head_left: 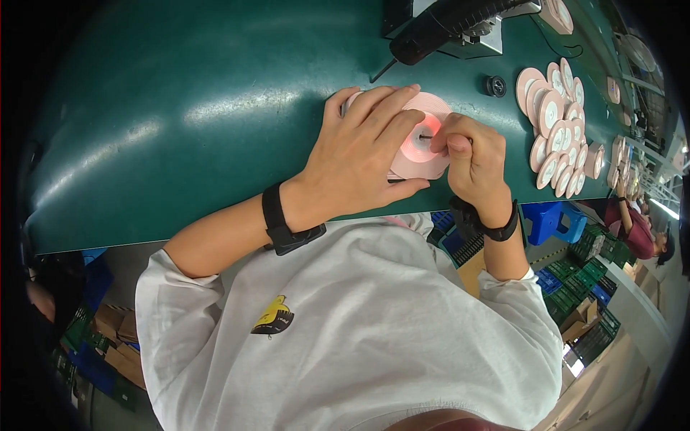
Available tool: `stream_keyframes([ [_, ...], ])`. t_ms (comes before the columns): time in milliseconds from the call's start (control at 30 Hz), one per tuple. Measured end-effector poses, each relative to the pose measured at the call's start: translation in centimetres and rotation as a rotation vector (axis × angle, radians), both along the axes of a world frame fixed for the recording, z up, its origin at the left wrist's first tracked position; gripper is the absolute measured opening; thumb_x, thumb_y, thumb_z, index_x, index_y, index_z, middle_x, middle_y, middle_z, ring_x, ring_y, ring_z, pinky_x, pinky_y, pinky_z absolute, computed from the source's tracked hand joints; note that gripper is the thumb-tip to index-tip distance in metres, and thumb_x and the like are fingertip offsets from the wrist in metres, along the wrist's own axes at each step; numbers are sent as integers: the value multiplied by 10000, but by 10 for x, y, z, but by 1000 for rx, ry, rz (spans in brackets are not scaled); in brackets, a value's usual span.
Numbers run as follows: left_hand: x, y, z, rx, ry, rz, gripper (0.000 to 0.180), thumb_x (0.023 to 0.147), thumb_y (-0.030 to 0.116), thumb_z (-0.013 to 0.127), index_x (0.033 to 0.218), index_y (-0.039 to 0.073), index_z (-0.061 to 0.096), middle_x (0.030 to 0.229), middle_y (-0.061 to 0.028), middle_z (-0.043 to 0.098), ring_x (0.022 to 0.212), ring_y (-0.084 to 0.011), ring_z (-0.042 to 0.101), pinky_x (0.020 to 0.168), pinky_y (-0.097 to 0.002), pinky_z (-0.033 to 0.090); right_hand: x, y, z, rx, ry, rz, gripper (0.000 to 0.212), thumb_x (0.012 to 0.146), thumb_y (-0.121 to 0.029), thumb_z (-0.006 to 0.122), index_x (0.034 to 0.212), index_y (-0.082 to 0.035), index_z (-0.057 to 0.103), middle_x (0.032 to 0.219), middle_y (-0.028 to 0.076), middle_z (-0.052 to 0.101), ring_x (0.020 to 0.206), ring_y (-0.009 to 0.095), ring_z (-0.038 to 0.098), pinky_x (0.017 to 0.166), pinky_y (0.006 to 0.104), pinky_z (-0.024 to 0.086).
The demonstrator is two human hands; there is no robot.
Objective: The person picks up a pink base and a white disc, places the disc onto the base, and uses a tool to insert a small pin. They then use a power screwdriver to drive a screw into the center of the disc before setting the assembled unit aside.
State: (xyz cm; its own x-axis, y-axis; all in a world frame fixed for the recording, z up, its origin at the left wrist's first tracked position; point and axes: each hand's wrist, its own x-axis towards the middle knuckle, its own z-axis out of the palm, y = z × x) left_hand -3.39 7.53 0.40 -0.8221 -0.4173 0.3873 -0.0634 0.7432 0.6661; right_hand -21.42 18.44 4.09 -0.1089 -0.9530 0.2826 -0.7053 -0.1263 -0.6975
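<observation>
A round pink disc point(417, 169) with a paler ring at its middle lies on the green table in front of me, lit by a reddish glow near its centre. My left hand point(356, 151) rests over its left side, fingers stretched out and slightly spread, the thumb along the near edge. On the right, my right hand point(474, 151) is closed in a fist-like grip. From it a thin dark rod point(425, 137) points to the disc's centre; the rest of the rod is hidden in the fingers. Whether another disc lies underneath I cannot tell.
A black cylindrical device point(431, 36) with a thin tip stands at the back by a metal base. Right of it sit a small black round part point(495, 86) and a pile of pink discs point(552, 108). Blue stools point(550, 221) and green crates point(586, 266) stand beyond the table's near edge.
</observation>
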Motion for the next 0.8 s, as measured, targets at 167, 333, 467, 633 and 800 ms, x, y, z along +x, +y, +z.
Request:
stream_keyframes([
  [167, 0, 0, 0, 2, 7, -1, 707, 665, 421, 888, 1223, 91, 606, 1447, -118, 537, 1309, -291, 490, 1062, -530, 349, -16, -8, 5, 37, -16, 173, 473, 1101, -344, 466, 801, 1, 586, 726, 103, 620, 603, 248, 573, 560, 350, 468],
  [333, 0, -1, -1, -15, 14, -1, 719, 671, 425, 885, 1239, 85, 603, 1458, -117, 533, 1320, -296, 486, 1078, -526, 343, -31, -16, 11, 120, -11, 320, 231, 1005, -170, 598, 857, 7, 598, 790, 140, 612, 705, 354, 595, 637, 407, 499],
  [467, 0, 1, -3, -19, 20, -7, 736, 671, 430, 886, 1255, 83, 602, 1464, -117, 532, 1325, -298, 485, 1090, -525, 335, -33, -15, 7, 39, 11, 387, 410, 1081, -291, 499, 810, 11, 561, 761, 120, 601, 706, 317, 584, 637, 391, 490],
  [633, 1, 1, -4, -27, 19, -10, 749, 667, 431, 891, 1266, 88, 601, 1461, -118, 535, 1328, -299, 484, 1092, -522, 332, -33, -14, 21, 154, 22, 415, 241, 1016, -154, 556, 842, 13, 558, 820, 131, 598, 742, 326, 572, 670, 393, 488],
  [800, 0, 0, -3, -41, 21, -7, 753, 664, 435, 893, 1270, 94, 605, 1454, -121, 541, 1323, -300, 488, 1086, -517, 334, -31, -14, 30, 218, 52, 403, 139, 984, -78, 559, 884, 17, 563, 860, 140, 591, 732, 320, 559, 663, 374, 479],
])
